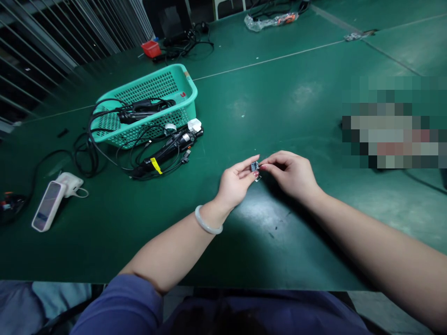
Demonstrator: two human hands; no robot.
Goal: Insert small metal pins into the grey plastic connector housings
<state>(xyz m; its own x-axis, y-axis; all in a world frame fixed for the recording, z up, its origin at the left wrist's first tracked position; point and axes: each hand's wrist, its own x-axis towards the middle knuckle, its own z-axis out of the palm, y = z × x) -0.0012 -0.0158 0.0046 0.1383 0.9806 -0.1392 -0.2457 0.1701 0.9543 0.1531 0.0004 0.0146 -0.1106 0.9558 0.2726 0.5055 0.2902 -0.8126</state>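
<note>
My left hand (234, 184) pinches a small blue-grey part (254, 166) between thumb and fingers, a little above the green table. It looks like a small electronic piece, but its exact kind is too small to make out. My right hand (291, 171) comes in from the right with thumb and forefinger pressed together at the part's right side. Whatever those fingertips hold, if anything, is hidden. Just below the part, a thin pale outline (258, 178) shows near my left thumb.
Left of my hands stands a turquoise basket (191, 100) with black cabled devices inside. Before it lies a black corded tool (167, 151) with a yellow tag. A phone (48, 207) rests at far left, a red box (151, 49) farther back. Something blurred out (394, 135) sits at right.
</note>
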